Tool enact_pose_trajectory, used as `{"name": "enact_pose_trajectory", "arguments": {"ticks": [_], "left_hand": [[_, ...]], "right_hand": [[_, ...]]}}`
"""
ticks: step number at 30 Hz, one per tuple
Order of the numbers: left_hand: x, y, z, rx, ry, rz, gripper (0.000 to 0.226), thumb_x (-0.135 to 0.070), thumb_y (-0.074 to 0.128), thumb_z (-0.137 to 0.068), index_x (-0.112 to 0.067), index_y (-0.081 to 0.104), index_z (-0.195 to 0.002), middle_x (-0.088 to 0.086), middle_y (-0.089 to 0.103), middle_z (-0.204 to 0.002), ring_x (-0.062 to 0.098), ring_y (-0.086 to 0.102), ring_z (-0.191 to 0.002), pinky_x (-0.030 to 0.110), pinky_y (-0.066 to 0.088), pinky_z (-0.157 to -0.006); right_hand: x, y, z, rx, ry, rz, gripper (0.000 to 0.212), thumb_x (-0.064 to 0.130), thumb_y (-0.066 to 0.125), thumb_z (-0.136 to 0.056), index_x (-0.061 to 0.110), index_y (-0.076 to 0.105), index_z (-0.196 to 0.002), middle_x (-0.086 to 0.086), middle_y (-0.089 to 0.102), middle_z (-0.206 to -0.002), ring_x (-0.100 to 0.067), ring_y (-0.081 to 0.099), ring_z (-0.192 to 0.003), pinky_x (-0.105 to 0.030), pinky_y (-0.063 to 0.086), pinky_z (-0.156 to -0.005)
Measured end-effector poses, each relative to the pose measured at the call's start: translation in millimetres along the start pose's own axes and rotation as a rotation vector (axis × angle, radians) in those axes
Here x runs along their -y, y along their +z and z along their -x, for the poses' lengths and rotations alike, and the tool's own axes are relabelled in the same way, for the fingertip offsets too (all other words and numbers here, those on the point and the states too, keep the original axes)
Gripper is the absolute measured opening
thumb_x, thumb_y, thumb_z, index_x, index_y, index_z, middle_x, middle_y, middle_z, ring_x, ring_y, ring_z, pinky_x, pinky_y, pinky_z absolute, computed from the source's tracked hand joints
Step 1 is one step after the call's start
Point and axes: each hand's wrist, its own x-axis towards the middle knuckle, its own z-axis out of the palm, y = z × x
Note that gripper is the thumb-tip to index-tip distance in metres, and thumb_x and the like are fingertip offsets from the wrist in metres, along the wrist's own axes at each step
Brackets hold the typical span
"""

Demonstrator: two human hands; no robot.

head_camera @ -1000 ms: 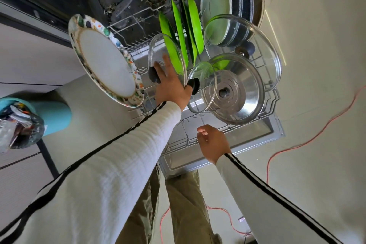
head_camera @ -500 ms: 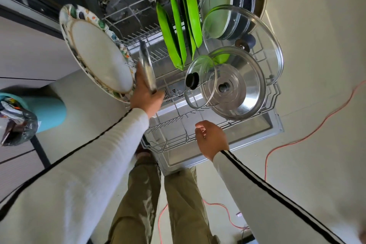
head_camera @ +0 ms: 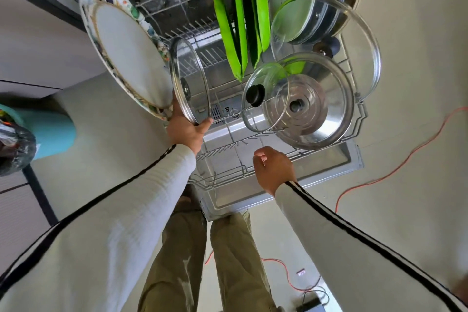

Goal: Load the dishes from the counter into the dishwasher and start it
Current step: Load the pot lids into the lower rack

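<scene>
The lower rack [head_camera: 228,154] of the open dishwasher is pulled out below me. My left hand [head_camera: 187,129] grips the bottom rim of a small glass lid [head_camera: 190,81] and holds it upright over the rack's left side. A large patterned plate [head_camera: 126,50] stands tilted just left of that lid; I cannot tell whether my hand also touches it. My right hand [head_camera: 274,170] hovers over the rack's front, fingers loosely curled, holding nothing. Three green plates [head_camera: 238,33] stand in the rack's middle.
On the rack's right stand a steel lid [head_camera: 309,106], a glass lid with a black knob [head_camera: 263,99], a large glass lid [head_camera: 354,40] and grey plates [head_camera: 293,0]. A teal bin [head_camera: 50,132] is at left. An orange cable [head_camera: 405,159] runs over the floor.
My left hand took the small glass lid from beside the green plates and carried it left, next to the patterned plate. My right hand stayed over the rack's front.
</scene>
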Motion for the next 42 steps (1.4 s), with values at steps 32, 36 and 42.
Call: {"name": "enact_pose_trajectory", "arguments": {"ticks": [32, 36, 42], "left_hand": [[-63.9, -192.0, 217.1, 0.279, 0.287, -0.822, 0.067, -0.043, 0.026, -0.105, -0.012, -0.001, -0.157, 0.005, -0.002, -0.166, 0.024, 0.003, -0.152, 0.037, 0.007, -0.124], [-53.5, -262.7, 261.4, 0.217, 0.269, -0.751, 0.067, -0.042, 0.031, -0.104, -0.012, 0.005, -0.157, 0.003, -0.003, -0.164, 0.025, 0.003, -0.152, 0.04, 0.006, -0.124], [-8.9, -394.1, 308.7, -0.045, 0.155, -0.672, 0.067, -0.042, 0.031, -0.104, -0.014, 0.003, -0.158, 0.002, -0.007, -0.165, 0.022, -0.004, -0.152, 0.04, 0.001, -0.124]], "right_hand": [[128.2, -76.1, 162.0, 0.018, -0.348, 0.559, 0.056, 0.037, 0.036, -0.102, 0.018, 0.026, -0.153, -0.006, 0.017, -0.163, -0.024, 0.015, -0.149, -0.041, 0.025, -0.115], [182.3, -71.8, 236.5, 0.024, -0.487, 0.629, 0.057, 0.038, 0.036, -0.101, 0.018, 0.024, -0.153, -0.007, 0.015, -0.163, -0.025, 0.015, -0.149, -0.042, 0.023, -0.119], [281.8, -15.9, 341.2, 0.008, -0.759, 0.702, 0.057, 0.039, 0.031, -0.103, 0.017, 0.019, -0.154, -0.006, 0.014, -0.163, -0.024, 0.013, -0.149, -0.041, 0.016, -0.122]]}}
